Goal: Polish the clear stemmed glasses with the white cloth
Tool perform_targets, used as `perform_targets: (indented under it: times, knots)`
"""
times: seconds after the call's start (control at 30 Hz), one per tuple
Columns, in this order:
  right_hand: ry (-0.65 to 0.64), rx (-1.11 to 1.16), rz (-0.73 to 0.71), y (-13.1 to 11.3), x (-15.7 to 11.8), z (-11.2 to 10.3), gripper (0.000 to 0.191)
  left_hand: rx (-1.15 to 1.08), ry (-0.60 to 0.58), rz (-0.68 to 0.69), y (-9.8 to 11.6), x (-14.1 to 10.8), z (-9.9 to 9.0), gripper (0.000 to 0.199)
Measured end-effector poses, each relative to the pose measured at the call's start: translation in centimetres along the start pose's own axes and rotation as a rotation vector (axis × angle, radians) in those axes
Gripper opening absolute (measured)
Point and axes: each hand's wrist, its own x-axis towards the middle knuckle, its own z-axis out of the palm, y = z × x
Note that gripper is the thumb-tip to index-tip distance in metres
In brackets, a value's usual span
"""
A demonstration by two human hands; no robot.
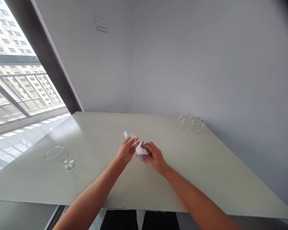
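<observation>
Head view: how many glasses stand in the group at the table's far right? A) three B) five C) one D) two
A: three small stemmed glasses stand close together near the wall on the table, apart from the lone glass at the left and the glass held in the left hand, which the right hand meets with a white cloth.

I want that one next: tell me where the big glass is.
Head view: the big glass stands on the table's left side near the window, apart from both hands.
</observation>
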Motion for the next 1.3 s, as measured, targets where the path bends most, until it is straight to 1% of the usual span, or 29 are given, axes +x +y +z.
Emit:
perform_targets:
  times: [0.07,0.13,0.2,0.27,0.3,0.37,0.47,0.5,0.53,0.57,0.63,0.67,0.7,0.73,0.8,0.83,0.87,0.93,1.0,1.07,1.13,1.23,1.3]
  knots:
    - [0.09,0.407,0.228,0.2,0.5,0.0,0.019,-0.069,-0.015,0.06,0.1,0.1,0.8,0.026]
    - [0.113,0.771,0.426,0.5,0.9,0.4,0.026,-0.108,-0.006,0.156,0.1,0.1,1.8,0.03]
    - [0.113,0.998,0.564,0.9,1.1,1.0,0.03,-0.065,-0.006,0.299,-0.3,-0.2,2.9,0.041]
    - [0.086,1.066,0.635,1.3,1.2,1.6,0.028,0.074,-0.031,0.455,-0.7,-0.5,3.8,0.052]
    - [0.055,1.031,0.654,1.4,1.1,1.8,0.027,0.159,-0.039,0.523,-0.9,-0.6,4.1,0.056]
    - [-0.05,0.875,0.677,1.7,0.9,1.8,0.03,0.305,-0.027,0.624,-1.1,-0.6,4.3,0.061]
    - [-0.202,0.67,0.715,1.8,0.4,0.9,0.039,0.398,0.04,0.717,-0.6,-0.1,4.0,0.062]
    - [-0.218,0.586,0.682,1.7,0.3,0.3,0.038,0.409,0.064,0.741,-0.3,0.2,3.7,0.062]
    - [-0.201,0.457,0.619,1.6,0.3,-0.4,0.035,0.422,0.085,0.76,0.0,0.4,3.5,0.062]
    - [-0.159,0.271,0.536,1.5,0.4,-1.1,0.032,0.439,0.101,0.775,0.3,0.5,3.3,0.062]
    - [-0.029,-0.149,0.364,1.0,0.9,-2.4,0.025,0.504,0.113,0.801,0.3,0.6,3.0,0.063]
    - [0.03,-0.31,0.296,0.7,1.2,-2.8,0.025,0.551,0.101,0.82,0.1,0.6,3.0,0.063]
    - [0.061,-0.403,0.249,0.5,1.6,-3.0,0.025,0.605,0.077,0.844,-0.3,0.6,3.1,0.063]
    - [0.062,-0.451,0.208,0.2,2.0,-3.1,0.024,0.657,0.046,0.87,-0.8,0.5,3.3,0.063]
    - [0.043,-0.478,0.155,0.0,2.8,-2.7,0.02,0.739,-0.019,0.894,-1.8,0.4,4.0,0.064]
    - [0.033,-0.479,0.152,0.1,3.1,-2.3,0.016,0.767,-0.044,0.886,-2.3,0.4,4.4,0.064]
    - [0.029,-0.48,0.167,0.3,3.4,-2.0,0.013,0.794,-0.06,0.869,-2.5,0.4,4.7,0.066]
    - [0.046,-0.479,0.233,1.2,3.9,-1.9,0.017,0.873,-0.062,0.839,-2.6,0.5,5.0,0.071]
    - [0.083,-0.488,0.297,2.7,4.5,-2.8,0.021,0.99,-0.044,0.835,-2.3,0.6,4.4,0.076]
    - [0.153,-0.513,0.372,4.6,5.2,-4.7,0.024,1.1,-0.019,0.824,-1.9,0.7,2.9,0.073]
    - [0.232,-0.546,0.454,6.6,5.9,-7.1,0.025,1.177,-0.001,0.782,-1.9,0.8,0.9,0.065]
    - [0.33,-0.587,0.592,9.4,6.8,-10.5,0.023,1.247,0.037,0.692,-2.8,1.2,-1.8,0.056]
    - [0.37,-0.605,0.667,10.9,7.4,-12.0,0.022,1.275,0.063,0.625,-3.6,1.5,-2.9,0.053]
